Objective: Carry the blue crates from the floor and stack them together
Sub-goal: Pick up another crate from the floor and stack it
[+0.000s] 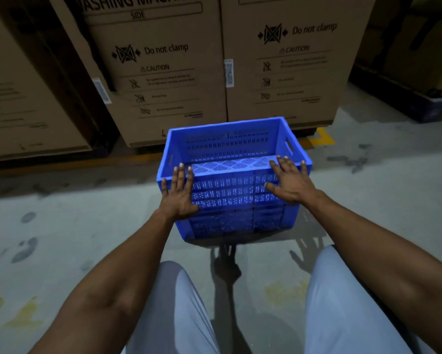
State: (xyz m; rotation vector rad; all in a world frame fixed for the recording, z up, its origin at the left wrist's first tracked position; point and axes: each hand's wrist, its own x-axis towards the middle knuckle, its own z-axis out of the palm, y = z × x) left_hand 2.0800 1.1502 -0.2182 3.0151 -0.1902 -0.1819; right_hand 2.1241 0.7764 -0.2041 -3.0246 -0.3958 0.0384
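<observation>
One blue slotted plastic crate (230, 146) stands upright and empty on the concrete floor in front of me, with hand slots in its short ends. My left hand (180, 194) lies flat with straight fingers against the left part of its near wall, fingertips at the rim. My right hand (290, 181) lies flat on the right part of the same wall, fingers spread and reaching the rim. Neither hand curls round anything. No other blue crate shows clearly.
Tall cardboard washing-machine boxes (163, 72) stand close behind the crate, with another box (288, 60) to the right. A yellow floor line (324, 137) runs under them. A dark pallet with a blue object (434, 108) sits at far right. My knees (179, 302) are below.
</observation>
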